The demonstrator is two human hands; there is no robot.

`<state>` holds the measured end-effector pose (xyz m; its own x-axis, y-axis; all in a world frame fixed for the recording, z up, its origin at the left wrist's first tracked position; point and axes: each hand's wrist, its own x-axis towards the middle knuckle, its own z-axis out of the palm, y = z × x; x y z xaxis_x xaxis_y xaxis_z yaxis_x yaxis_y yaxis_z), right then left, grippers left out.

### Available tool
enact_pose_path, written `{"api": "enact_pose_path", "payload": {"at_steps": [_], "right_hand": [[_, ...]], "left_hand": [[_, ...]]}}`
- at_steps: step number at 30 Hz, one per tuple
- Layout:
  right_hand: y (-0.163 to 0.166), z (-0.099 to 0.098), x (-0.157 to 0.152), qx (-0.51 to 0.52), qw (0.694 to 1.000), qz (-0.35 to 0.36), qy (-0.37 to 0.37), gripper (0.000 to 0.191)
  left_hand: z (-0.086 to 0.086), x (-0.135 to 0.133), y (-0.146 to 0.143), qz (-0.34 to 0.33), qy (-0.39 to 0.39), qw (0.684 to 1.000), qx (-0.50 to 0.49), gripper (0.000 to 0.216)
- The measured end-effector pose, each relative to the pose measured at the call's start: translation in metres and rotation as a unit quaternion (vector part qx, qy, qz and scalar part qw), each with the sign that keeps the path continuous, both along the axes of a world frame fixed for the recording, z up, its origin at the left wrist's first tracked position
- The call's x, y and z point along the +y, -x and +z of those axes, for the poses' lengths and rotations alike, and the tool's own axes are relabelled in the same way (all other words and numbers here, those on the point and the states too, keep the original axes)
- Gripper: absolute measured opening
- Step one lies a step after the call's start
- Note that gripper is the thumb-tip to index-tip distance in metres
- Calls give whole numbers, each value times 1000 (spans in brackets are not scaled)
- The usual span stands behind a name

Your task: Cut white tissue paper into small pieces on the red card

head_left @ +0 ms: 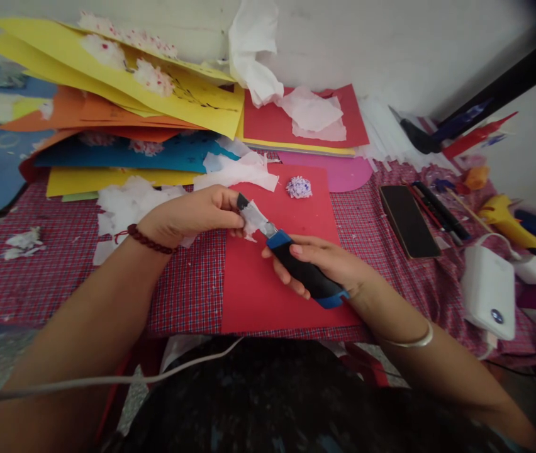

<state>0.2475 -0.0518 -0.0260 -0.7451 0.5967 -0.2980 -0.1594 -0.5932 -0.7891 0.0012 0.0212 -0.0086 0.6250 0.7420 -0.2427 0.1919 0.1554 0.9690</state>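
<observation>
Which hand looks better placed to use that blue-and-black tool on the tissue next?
The right hand, I'd say: it already grips the tool, whose metal tip points toward the tissue. The left hand is busy pinching that tissue, so it seems better suited to steadying.

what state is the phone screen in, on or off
Off, it seems: the phone screen is dark, with nothing lit on it.
</observation>
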Motion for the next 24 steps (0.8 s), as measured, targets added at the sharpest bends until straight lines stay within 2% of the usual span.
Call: {"api": "enact_pose_path", "payload": {"at_steps": [8,13,19,24], "right_hand": [[3,0,1,-17,999,-23,-23,37],[7,0,-2,-41,997,-52,-36,34],[12,1,-4,-72,992,-95,-49,29],[13,1,-5,-57,994,-89,-32,30]], "left_hand": [[0,-1,2,21,15,1000,-18,7],[-6,-2,-4,17,-13,999,-32,7],[-8,-5,-19,61,-40,997,6,17],[-7,-6,-22,80,-28,996,14,15]]}}
